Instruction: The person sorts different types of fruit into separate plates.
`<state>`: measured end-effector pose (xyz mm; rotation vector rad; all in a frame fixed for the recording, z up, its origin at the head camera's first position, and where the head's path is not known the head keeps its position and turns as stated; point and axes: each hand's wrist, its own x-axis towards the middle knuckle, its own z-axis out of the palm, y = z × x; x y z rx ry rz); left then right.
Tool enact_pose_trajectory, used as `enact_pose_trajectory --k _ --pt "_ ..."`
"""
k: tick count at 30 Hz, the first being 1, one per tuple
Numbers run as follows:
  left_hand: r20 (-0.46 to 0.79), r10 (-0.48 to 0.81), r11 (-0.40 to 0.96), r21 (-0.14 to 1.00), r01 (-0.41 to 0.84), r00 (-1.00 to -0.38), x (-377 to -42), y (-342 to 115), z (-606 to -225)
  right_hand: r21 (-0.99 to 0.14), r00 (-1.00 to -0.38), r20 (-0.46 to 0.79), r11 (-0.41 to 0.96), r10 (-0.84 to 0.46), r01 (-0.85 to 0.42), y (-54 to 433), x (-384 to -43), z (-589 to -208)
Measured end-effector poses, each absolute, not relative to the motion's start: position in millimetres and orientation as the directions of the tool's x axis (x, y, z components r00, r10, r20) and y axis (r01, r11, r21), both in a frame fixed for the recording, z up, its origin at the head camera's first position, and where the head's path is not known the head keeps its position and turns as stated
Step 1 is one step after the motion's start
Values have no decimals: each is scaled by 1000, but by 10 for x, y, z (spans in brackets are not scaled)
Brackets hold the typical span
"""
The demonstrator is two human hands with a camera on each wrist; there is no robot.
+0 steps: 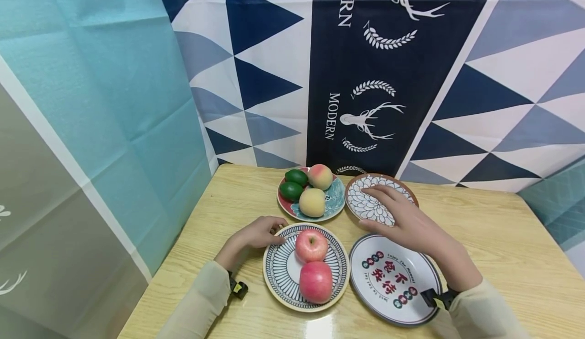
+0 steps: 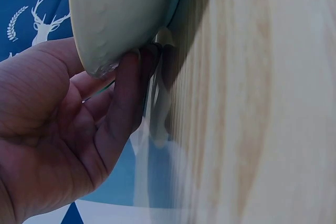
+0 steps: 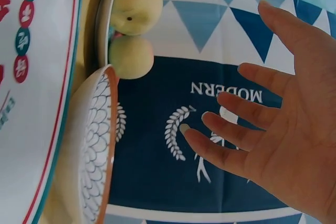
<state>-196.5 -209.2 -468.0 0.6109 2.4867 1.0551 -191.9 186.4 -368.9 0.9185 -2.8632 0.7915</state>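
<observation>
My left hand [image 1: 259, 232] grips the left rim of a blue-and-white striped plate [image 1: 280, 290], thumb over the edge and fingers beneath. On that plate lie two red apples [image 1: 312, 246], one behind the other. The left wrist view shows the plate's pale underside [image 2: 123, 14] between thumb and fingers, close over the wood. With fingers spread and nothing held, my right hand [image 1: 402, 217] hovers over a brown-rimmed petal-pattern plate [image 1: 367, 199] and a white plate with red lettering [image 1: 388, 278]. In the right wrist view its fingers [image 3: 226, 153] stand apart from both plates.
At the back of the wooden table [image 1: 237, 191], a red-and-teal plate [image 1: 337, 196] bears two green fruits [image 1: 290, 191] and two peaches [image 1: 313, 203]. A patterned cloth [image 1: 269, 74] hangs behind the table, and a teal one [image 1: 137, 90] at its left.
</observation>
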Motion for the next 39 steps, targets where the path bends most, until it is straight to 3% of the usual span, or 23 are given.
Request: enact_pose_trajectory --k 39 --pt "-175 508 643 729 236 -844 -1952 -2078 -4705 -485 -852 237 703 -467 -521 2432 -1789 -4071"
